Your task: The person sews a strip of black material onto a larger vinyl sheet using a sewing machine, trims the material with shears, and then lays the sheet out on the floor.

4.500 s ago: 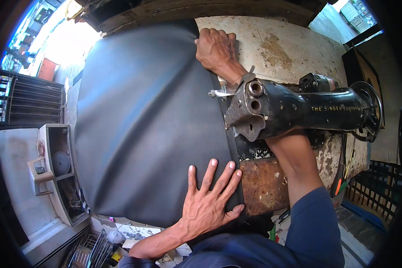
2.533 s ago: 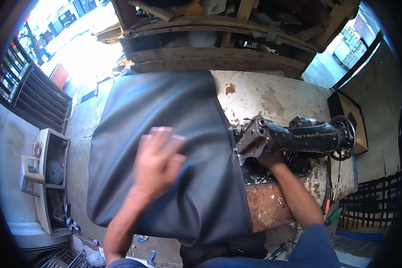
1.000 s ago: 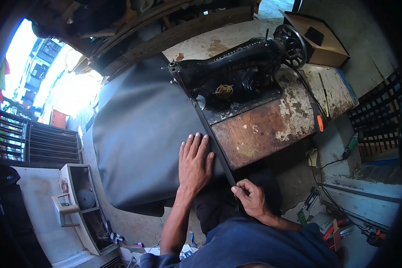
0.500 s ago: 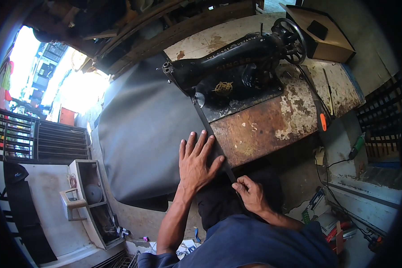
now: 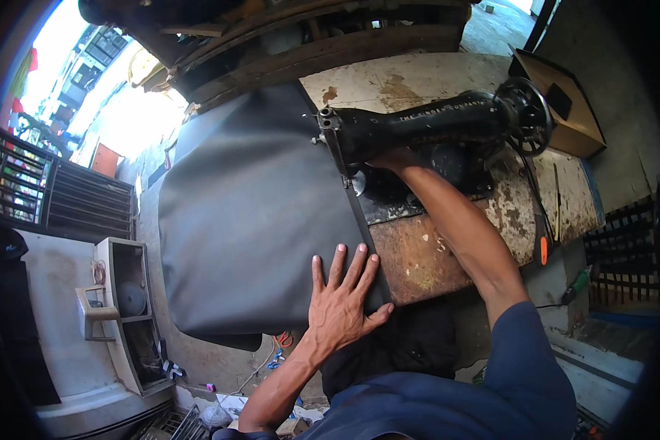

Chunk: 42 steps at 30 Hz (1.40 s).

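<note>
A large sheet of black vinyl lies over the left part of the worktable, its right edge running under the needle end of an old black sewing machine. My left hand lies on the vinyl near that edge at the front, fingers spread. My right hand reaches behind the machine's arm, close to the needle bar; its fingers are hidden, so what it touches I cannot make out.
An open cardboard box stands right of the machine, near an orange-handled tool. A dark wooden structure backs the table. At left are a shelf unit and a metal grille; a green tool is at lower right.
My right hand has left the front of the strip along the vinyl's edge and reached forward behind the machine's arm. My left hand stays spread on the vinyl.
</note>
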Available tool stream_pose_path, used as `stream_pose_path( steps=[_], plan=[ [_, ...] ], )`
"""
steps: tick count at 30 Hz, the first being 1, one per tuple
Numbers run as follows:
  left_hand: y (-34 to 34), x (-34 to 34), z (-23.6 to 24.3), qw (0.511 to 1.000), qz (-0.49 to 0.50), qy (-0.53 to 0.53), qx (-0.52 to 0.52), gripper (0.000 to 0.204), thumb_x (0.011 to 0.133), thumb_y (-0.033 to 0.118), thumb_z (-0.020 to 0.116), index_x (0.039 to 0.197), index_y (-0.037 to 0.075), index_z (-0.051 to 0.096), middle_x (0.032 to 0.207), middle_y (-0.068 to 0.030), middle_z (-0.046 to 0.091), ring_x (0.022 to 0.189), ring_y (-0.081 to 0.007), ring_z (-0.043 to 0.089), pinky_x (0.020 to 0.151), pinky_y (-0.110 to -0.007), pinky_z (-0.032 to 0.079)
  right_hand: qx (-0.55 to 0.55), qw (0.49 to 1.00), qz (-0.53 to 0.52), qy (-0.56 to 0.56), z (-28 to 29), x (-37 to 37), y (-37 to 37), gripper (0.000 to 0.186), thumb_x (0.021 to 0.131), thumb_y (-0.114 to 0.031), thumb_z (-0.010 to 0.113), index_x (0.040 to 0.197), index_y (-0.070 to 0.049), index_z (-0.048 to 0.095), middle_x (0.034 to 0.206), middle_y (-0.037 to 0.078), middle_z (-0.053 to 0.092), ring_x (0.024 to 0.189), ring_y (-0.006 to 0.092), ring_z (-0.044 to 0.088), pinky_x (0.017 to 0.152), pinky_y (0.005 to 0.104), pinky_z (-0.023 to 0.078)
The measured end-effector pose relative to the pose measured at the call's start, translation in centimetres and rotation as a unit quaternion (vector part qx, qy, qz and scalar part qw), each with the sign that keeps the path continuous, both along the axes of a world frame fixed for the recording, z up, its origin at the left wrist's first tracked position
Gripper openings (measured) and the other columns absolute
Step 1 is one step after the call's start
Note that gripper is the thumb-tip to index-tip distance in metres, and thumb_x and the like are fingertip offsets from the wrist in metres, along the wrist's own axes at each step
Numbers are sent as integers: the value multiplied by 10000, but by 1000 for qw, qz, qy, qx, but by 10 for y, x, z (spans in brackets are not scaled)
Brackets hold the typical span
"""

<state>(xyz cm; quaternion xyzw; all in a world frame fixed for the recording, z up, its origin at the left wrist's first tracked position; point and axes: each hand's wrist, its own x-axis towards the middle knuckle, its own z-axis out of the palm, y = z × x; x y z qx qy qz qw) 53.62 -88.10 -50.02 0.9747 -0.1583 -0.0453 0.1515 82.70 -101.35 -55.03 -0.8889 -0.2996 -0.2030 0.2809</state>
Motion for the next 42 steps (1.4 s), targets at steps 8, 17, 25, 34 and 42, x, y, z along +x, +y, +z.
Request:
stream_pose_path(
  steps=[8, 17, 25, 34, 42],
  plan=[
    [11, 0, -2, 1000, 1, 13, -2, 873, 865, 644, 655, 1553, 140, 466, 1648, -113, 374, 1541, -397, 269, 1224, -697, 96, 6, 997, 18, -69, -31, 48, 71, 297, 865, -341, 622, 1082, -140, 595, 1024, 46, 597, 976, 210, 597, 842, 439, 408],
    [9, 6, -3, 999, -13, 39, -17, 857, 870, 673, 639, 1527, 140, 503, 1629, -118, 400, 1534, -411, 274, 1205, -714, 110, -67, 995, -69, 35, -18, 59, 96, 235, 973, -296, 659, 1041, -71, 661, 1132, 146, 635, 1069, 279, 641, 925, 454, 419],
    [17, 30, 2, 998, -15, 57, -15, 866, 861, 667, 647, 1534, 143, 495, 1631, -119, 394, 1532, -409, 270, 1207, -712, 111, -87, 990, -79, 80, -4, 79, 102, 234, 999, -266, 614, 1071, -46, 642, 1098, 149, 667, 1108, 299, 621, 952, 503, 398],
    [30, 60, -3, 999, -19, 44, -15, 849, 864, 670, 641, 1530, 161, 504, 1628, -108, 401, 1530, -400, 279, 1210, -705, 122, -92, 990, -70, 78, -9, 117, 107, 250, 995, -260, 612, 1072, -26, 653, 1110, 169, 684, 1075, 342, 632, 930, 548, 393],
    [47, 86, -9, 999, -14, 39, -17, 853, 847, 678, 657, 1526, 181, 515, 1579, -100, 451, 1540, -395, 263, 1216, -698, 122, -103, 987, -71, 100, -8, 140, 127, 293, 1006, -288, 602, 1106, -17, 653, 1169, 185, 683, 1154, 356, 632, 958, 599, 401]
  ],
)
